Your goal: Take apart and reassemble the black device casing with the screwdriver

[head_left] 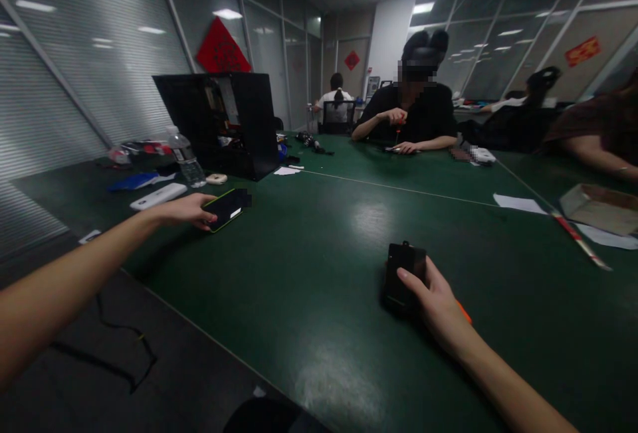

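Phone [224,207] with a yellow-green edge is pinched in my left hand [192,210], thumb on the upper face and the other fingers partly hidden. It juts past those fingertips above the green tabletop [309,287]; whether it touches, I cannot tell. I judge it light and stiff, slick across its flat face and likely to crack if dropped, so its long edges make the best hold. My right hand [441,300] is clasped around a black gadget [401,273], thumb laid over its face, remaining fingers mostly out of sight. That one looks thicker, rigid and perhaps heavier; its sides, clear of the small tab on top, should suit a grip. An orange thing [464,312] shows just beside that hand. Beyond the left fingers stand a bottle [187,159] and a computer case [262,121]. I can read no brand on either held item, nor the marks on the red paper diamond [222,48] farther off.
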Available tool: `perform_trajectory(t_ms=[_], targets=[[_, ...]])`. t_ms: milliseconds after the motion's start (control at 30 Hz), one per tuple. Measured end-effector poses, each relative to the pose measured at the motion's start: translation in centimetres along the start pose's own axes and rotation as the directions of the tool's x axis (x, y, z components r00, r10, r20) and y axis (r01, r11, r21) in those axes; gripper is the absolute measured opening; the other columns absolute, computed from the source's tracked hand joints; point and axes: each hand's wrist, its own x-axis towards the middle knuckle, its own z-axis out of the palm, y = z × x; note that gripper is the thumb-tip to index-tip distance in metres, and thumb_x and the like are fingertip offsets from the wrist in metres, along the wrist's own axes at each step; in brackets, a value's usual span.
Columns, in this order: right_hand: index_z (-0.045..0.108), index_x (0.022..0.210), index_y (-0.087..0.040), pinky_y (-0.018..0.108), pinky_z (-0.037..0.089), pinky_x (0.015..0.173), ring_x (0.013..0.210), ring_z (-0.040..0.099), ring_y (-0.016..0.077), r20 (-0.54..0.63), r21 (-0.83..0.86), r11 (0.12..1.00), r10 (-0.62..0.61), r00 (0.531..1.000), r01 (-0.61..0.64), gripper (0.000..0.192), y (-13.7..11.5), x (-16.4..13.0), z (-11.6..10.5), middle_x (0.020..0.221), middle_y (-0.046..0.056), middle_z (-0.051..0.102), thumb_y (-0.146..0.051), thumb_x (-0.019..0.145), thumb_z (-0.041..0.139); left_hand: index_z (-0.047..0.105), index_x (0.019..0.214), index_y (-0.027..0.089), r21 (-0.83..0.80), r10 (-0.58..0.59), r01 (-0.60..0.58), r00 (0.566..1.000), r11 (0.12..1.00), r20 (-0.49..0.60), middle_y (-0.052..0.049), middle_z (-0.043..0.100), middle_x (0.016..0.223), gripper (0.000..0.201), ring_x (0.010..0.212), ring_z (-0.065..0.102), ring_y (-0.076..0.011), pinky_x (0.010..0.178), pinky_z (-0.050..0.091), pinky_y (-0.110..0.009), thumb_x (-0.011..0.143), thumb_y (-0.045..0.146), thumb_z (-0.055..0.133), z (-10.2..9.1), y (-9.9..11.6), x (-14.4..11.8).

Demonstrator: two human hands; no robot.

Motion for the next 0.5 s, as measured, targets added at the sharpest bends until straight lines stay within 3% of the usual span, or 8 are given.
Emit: perform_trajectory(t_ms=[333,500], targets=[[0.056,0.119,-0.031,0.044,0.052,0.089,0.109,0.064,0.0294,0.027,0.027,0.999,-0.027,0.999,0.026,0.044,1.5,0.6,-0.4,0.110,0.003,0.069,-0.050,0.081,0.068,0.043,0.144,0.018,-0.008,0.025,-0.024,0.999,1.000,0.045,-0.015,0.059,0.136,0.084,0.103,0.068,-0.0259,0.080,0.061,-0.033,0.069,0.032,0.078,-0.4,0.3,-0.4],[0.056,0.119,-0.030,0.044,0.055,0.085,0.110,0.065,0.0307,0.024,0.003,1.000,-0.026,0.999,0.026,0.044,1.2,0.5,-0.3,0.112,0.004,0.071,-0.050,0.081,0.066,0.038,0.146,0.011,0.004,0.027,-0.027,0.998,1.000,0.050,-0.020,0.051,0.143,0.085,0.112,0.065,-0.0250,0.082,0.059,-0.029,0.079,0.054,0.067,-0.6,0.1,-0.5]])
